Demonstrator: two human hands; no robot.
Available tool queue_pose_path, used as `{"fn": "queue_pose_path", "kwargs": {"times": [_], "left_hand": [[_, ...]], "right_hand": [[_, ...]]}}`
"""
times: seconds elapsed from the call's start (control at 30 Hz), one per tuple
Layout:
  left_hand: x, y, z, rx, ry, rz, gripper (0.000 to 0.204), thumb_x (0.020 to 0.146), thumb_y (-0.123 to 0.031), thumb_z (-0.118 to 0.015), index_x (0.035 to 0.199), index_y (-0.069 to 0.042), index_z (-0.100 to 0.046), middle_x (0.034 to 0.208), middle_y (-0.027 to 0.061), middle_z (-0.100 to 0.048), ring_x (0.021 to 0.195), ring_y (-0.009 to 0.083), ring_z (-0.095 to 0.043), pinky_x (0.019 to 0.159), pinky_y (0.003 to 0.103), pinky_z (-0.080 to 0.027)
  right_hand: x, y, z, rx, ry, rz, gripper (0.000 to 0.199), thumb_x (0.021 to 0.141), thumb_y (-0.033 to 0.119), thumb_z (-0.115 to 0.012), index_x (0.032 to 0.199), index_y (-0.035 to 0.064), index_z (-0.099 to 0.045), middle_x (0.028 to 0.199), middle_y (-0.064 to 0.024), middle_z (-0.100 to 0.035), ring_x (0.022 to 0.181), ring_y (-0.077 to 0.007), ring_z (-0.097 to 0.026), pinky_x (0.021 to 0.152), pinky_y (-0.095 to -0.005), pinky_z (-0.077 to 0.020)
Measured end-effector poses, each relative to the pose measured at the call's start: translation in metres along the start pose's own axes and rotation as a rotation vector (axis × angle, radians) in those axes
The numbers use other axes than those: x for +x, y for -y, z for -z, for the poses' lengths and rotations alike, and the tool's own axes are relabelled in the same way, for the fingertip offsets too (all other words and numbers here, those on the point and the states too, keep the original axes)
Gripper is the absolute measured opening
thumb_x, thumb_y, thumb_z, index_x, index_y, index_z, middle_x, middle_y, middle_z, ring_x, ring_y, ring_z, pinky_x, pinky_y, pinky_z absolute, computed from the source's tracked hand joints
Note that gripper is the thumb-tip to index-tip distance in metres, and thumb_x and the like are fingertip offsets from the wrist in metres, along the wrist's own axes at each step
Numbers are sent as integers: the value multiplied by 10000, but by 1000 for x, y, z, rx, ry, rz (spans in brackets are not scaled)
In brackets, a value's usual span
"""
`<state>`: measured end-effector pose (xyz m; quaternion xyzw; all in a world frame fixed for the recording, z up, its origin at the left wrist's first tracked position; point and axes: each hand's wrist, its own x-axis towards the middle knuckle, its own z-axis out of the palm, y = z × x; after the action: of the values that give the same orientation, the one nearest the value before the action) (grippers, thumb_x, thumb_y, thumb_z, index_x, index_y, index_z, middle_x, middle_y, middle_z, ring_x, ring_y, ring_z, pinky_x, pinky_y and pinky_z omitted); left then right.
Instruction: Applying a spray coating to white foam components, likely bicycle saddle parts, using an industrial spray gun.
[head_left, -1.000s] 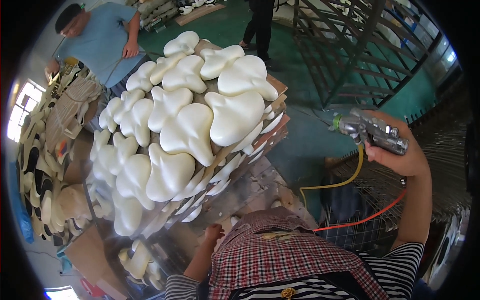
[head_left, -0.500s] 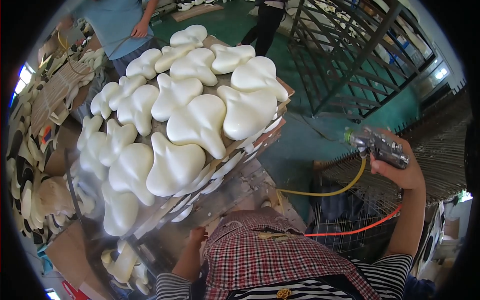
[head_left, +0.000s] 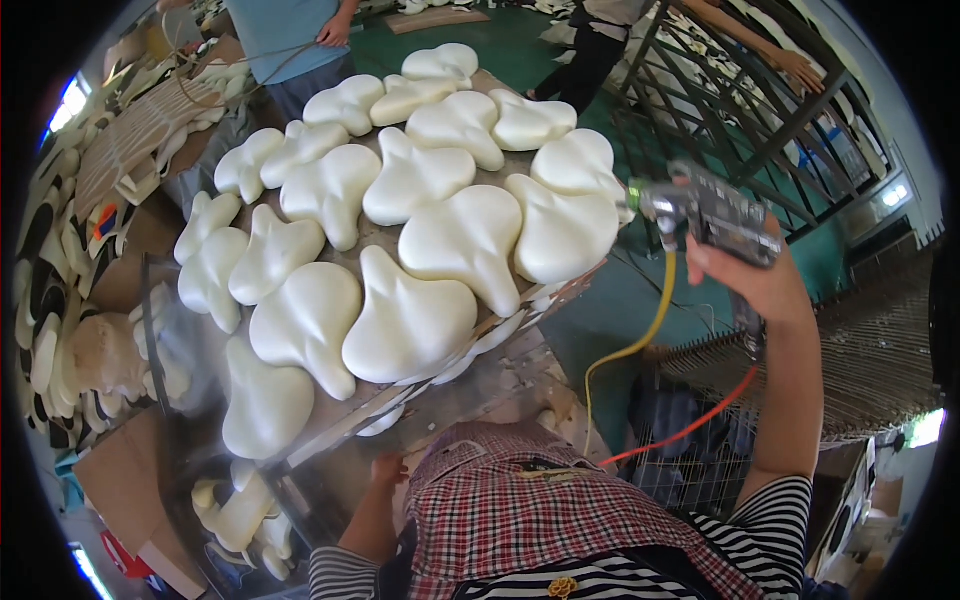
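My right hand (head_left: pixel 765 285) grips a metal spray gun (head_left: pixel 735 215) with a green ring near its nozzle. A yellow hose (head_left: pixel 660 315) and an orange hose (head_left: pixel 690 427) run from it. The nozzle points left, close to the right edge of a brown board (head_left: pixel 375 240) covered with white, glossy, saddle-shaped pieces (head_left: pixel 410 325). More such pieces show at the board's side, lower in the stack. Beside my checked apron, low down, my left hand (head_left: pixel 388 468) hangs loosely with bent fingers and nothing visible in it.
A person in a blue shirt (head_left: pixel 285 40) stands behind the board holding a thin hose. Beyond, a dark metal rack (head_left: pixel 720 130) has another person's arm (head_left: pixel 760 45) over it. Black and white pieces (head_left: pixel 45 330) pile up at left. A spiky rack (head_left: pixel 850 340) lies at right.
The spray gun has swung left and upward, nearer the white pieces. The whole view has shifted, putting the board farther right. Another person's arm has appeared over the metal rack.
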<state>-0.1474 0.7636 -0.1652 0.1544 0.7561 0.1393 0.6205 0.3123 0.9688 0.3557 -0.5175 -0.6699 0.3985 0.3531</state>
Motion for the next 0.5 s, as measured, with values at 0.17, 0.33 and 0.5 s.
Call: {"fn": "queue_pose_path", "kwargs": {"times": [0.17,0.33,0.5], "left_hand": [[-2,20,22,-32,-10,26,243,887,-157,-534,1053,3,-610,832,156,-680,564,236,-649,442,331,-481],[16,42,40,52,32,-41,240,893,-151,-522,1058,3,-605,844,155,-682,572,241,-652,446,331,-482],[33,51,48,182,44,-120,238,898,-145,-511,1062,3,-600,855,154,-683,579,246,-655,449,331,-483]], "right_hand": [[45,11,-31,-1,6,96,176,806,95,-708,936,8,-628,704,-31,-636,672,-99,-592,642,-257,-472],[48,30,-54,1,38,94,268,811,84,-699,1050,-11,-623,750,-31,-643,645,-98,-586,626,-257,-475],[42,33,-63,-54,113,73,450,818,54,-686,1242,-36,-562,822,-34,-649,643,-99,-593,605,-254,-487]]}}
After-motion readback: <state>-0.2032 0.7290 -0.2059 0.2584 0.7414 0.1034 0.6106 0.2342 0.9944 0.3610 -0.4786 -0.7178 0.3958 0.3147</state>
